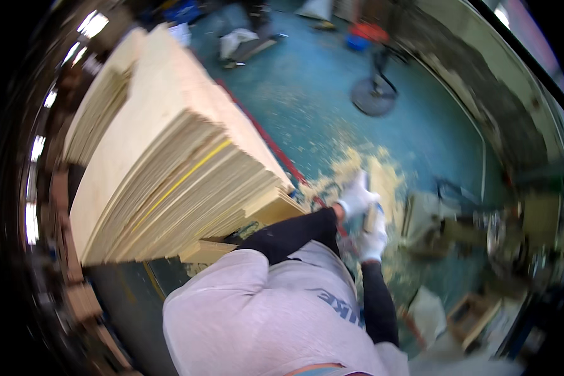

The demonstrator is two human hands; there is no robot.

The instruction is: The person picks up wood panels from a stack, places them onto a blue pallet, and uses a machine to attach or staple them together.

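Observation:
Both my hands wear white gloves and are blurred by motion, close together over pale wood shavings [387,178] on the floor. My right hand [372,245] is closed around a small tan block-shaped piece [371,219] with some blue at its upper end; its exact kind is too blurred to tell. Just above and to the left, my left hand [357,195] has its fingers stretched forward and its thumb apart, near the top of that piece. Whether it touches the piece I cannot tell. To the left of my arms stands a thick stack of plywood sheets [169,182].
Another pale sheet stack [100,106] stands behind the first. A red line [263,131] runs along the blue floor [313,81]. Farther off is a stand with a round dark base [374,97]. At the lower right are a wooden box [473,319] and a whitish bag [427,316].

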